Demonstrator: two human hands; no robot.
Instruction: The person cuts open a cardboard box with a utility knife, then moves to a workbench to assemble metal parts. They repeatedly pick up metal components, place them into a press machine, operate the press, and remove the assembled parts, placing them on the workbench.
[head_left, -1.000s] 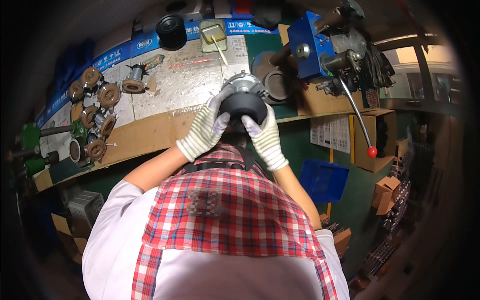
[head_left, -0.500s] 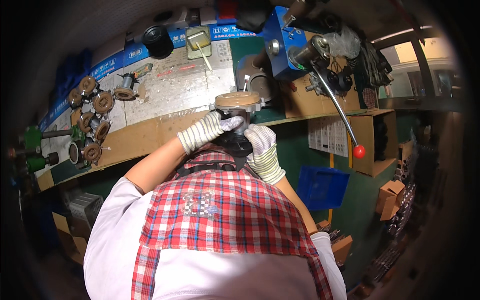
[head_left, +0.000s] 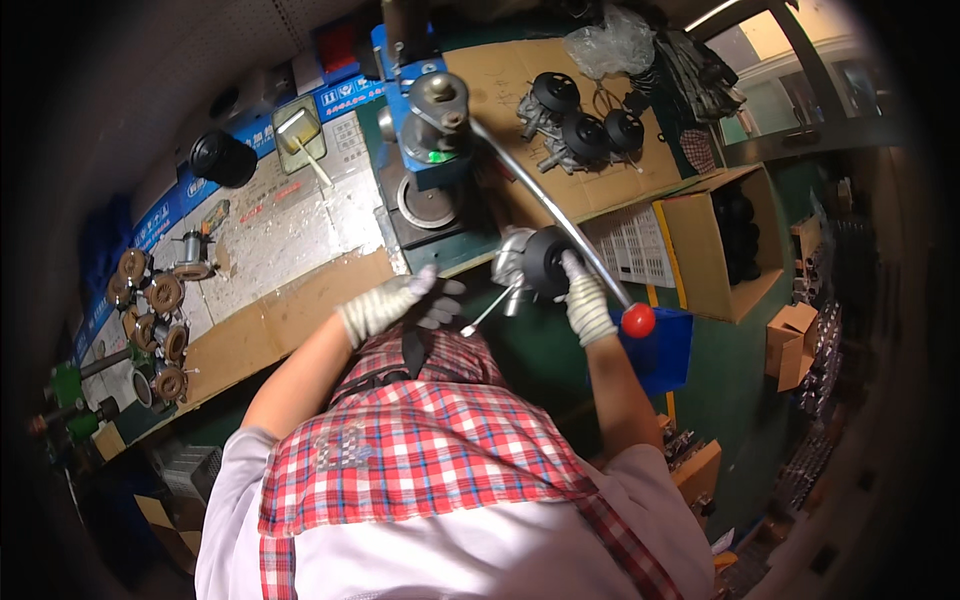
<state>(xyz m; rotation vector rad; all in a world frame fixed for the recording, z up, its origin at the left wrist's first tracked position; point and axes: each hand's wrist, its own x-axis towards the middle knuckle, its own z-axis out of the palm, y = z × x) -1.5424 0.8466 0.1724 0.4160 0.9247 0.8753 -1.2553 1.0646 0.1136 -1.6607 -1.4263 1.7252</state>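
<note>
My right hand point(head_left: 587, 308), in a striped work glove, grips a silver metal assembly point(head_left: 510, 258) by its round black cap point(head_left: 549, 263). The piece is tipped on its side above the floor, just off the bench edge, and a thin rod with a white tip sticks out of it. Part of the black cap lies close to the press lever point(head_left: 560, 215). My left hand point(head_left: 398, 303), gloved too, hovers in front of the bench edge with its fingers apart and nothing in them. The blue lever press point(head_left: 430, 125) stands just beyond both hands.
Several similar black-capped assemblies point(head_left: 582, 136) sit on cardboard right of the press. Brown-rimmed parts point(head_left: 165, 292) cluster at the bench's left. A tray with a brush point(head_left: 298, 135) lies at the back. The lever's red knob point(head_left: 638, 320) juts out beside my right hand, over a blue bin point(head_left: 668, 352).
My left hand has let go of the assembly. My right hand has carried it rightward and tipped it over, so its brown face no longer shows. The view has turned right.
</note>
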